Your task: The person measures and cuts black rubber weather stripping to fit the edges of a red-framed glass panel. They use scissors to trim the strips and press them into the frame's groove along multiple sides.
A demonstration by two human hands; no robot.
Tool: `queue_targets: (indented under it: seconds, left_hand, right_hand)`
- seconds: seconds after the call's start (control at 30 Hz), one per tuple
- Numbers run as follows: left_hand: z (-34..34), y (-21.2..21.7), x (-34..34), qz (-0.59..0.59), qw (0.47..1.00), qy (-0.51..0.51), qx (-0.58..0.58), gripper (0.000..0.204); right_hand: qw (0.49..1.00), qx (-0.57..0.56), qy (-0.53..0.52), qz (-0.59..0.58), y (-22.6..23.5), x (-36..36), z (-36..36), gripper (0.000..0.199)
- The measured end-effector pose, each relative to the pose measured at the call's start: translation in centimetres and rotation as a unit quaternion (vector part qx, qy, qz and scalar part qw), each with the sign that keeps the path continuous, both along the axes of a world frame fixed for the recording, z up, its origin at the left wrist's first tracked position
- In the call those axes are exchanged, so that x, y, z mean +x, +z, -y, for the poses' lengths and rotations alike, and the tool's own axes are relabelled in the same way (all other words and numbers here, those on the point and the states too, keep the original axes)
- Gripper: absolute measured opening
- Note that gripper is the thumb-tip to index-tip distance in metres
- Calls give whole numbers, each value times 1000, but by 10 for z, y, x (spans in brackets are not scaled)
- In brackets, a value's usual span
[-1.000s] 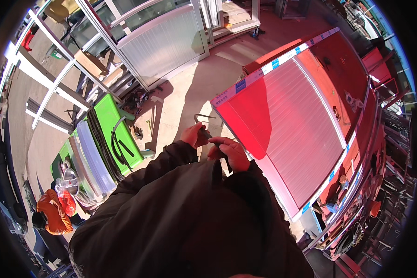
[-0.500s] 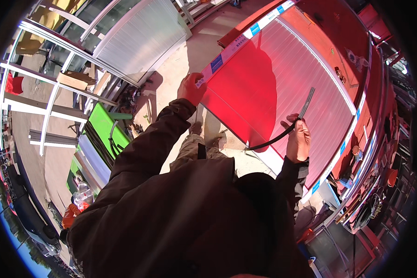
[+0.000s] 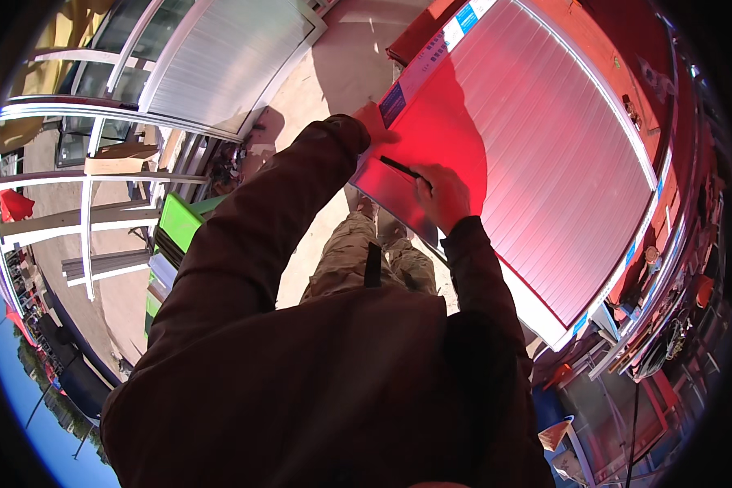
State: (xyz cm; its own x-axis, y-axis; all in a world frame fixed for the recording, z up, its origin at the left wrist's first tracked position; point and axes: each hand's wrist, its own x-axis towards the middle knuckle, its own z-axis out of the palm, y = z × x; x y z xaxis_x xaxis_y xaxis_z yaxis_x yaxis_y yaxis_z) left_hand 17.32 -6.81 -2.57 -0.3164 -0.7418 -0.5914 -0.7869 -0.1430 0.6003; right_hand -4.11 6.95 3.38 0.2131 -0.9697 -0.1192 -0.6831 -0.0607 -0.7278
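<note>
A large ribbed panel [image 3: 555,154] in a white frame lies before me, its left part in a shadow tinted red. My left hand [image 3: 376,124] rests at the panel's left edge, by the white frame bar [image 3: 419,75] with blue labels. Red light blurs its fingers, so their grip cannot be made out. Over the panel's near left corner, my right hand [image 3: 445,197] is closed on a black rubber strip [image 3: 398,167]. One end of the strip points left toward my left hand; the rest is hidden by the right hand.
A white door-like panel [image 3: 228,69] and white metal frames [image 3: 89,191] stand at the left. Below them is a bright green box-like thing [image 3: 179,221]. Cluttered tools and cables [image 3: 663,346] lie along the right. My camouflage trousers [image 3: 337,256] show beneath the panel's near edge.
My right hand has moved left with the black strip, from over the ribbed part to near my left hand. My left hand has shifted slightly along the frame's edge. The view has turned slightly.
</note>
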Motion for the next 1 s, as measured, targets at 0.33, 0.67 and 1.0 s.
queue_targets:
  seconds: [0.33,0.67,1.0]
  left_hand:
    - [-4,2,-3,7,999,40,-20,89]
    - [-1,-2,-3,-18,998,53,2,71]
    - [-7,-23,-6,-27,998,53,-35,64]
  right_hand:
    - [995,-93,-5,-44,-18,32,7,13]
    - [976,-73,21,-202,-7,97,-9,72]
    - [975,-94,33,-197,-24,97,-6,77]
